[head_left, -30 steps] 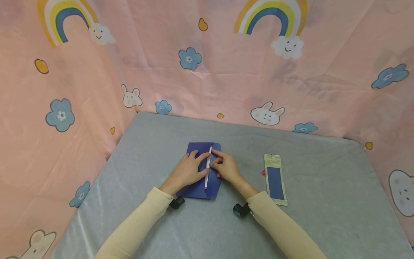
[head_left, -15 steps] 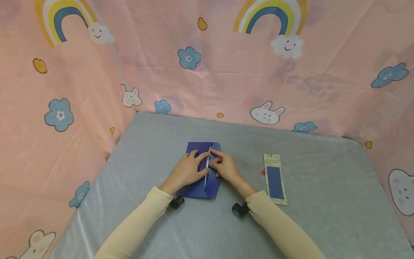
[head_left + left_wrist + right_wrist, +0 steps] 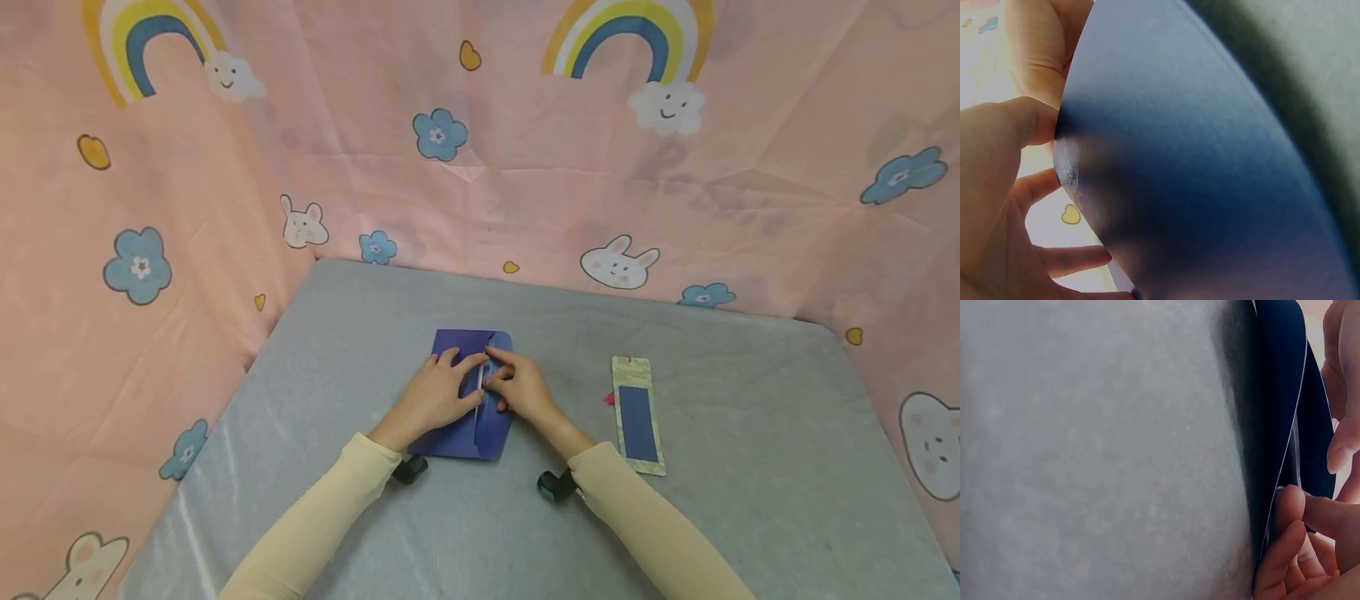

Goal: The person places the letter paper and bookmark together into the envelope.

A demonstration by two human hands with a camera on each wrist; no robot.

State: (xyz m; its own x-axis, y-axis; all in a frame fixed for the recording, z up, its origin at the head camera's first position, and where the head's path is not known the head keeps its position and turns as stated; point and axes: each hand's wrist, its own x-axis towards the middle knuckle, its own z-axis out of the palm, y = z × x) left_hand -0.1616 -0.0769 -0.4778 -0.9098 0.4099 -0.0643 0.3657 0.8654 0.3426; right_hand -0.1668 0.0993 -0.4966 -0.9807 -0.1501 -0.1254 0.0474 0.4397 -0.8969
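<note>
A dark blue envelope (image 3: 454,430) lies on the grey tabletop with its flap (image 3: 495,433) folded out to the right. A thin white edge of a card (image 3: 477,404) shows along its mouth; the rest is hidden inside. My left hand (image 3: 435,392) lies spread over the envelope body, and in the left wrist view its thumb and fingertips touch the paper near the mouth. My right hand (image 3: 527,387), fingers bent, has thumb and index at the card's edge, as the right wrist view also shows between flap and envelope body (image 3: 1319,437).
To the right lies a green-patterned bookmark-like strip (image 3: 621,373) with a blue panel and a small pink tassel (image 3: 610,399). Behind and left of the grey table (image 3: 750,400) hangs a pink cloth (image 3: 525,208) with printed rainbows, bunnies and flowers.
The white card has slid leftward into the envelope: a broad strip with pinkish ends has shrunk to a sliver. My right fingertips shifted slightly left; my left hand stayed put.
</note>
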